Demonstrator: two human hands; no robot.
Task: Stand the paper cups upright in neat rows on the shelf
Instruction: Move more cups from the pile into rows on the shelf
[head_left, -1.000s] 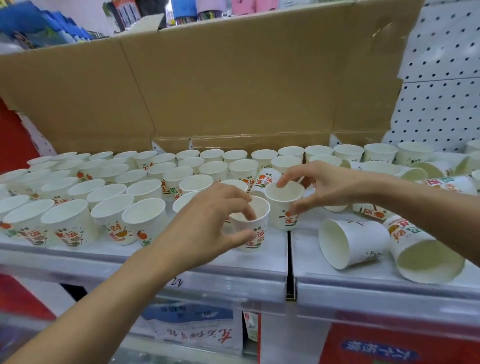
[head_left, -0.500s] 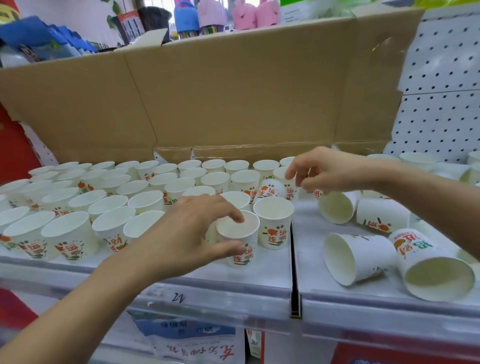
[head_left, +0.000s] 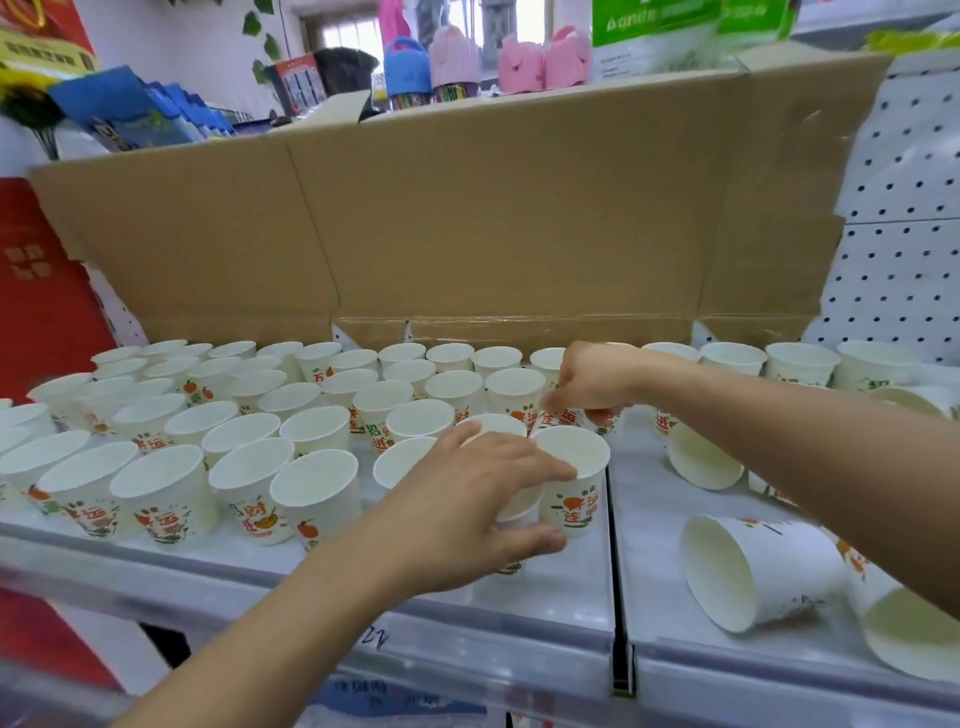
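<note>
The white shelf (head_left: 561, 597) carried paper cups (head_left: 317, 488) upright in rows left of its seam (head_left: 617, 665); right of the seam, tipped cups (head_left: 758, 571) lay on their sides. Just left of the seam, the left hand (head_left: 467, 504) curled its fingers around a mostly hidden front cup (head_left: 511, 512). Farther back over the seam, the right hand (head_left: 592, 379) bunched its fingers downward, perhaps pinching something; I could not tell.

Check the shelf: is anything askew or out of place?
Yes. On the right shelf section, cups lie on their sides: one tipped cup near the front edge, another cup behind it, unlike the upright cups on the left.
</note>
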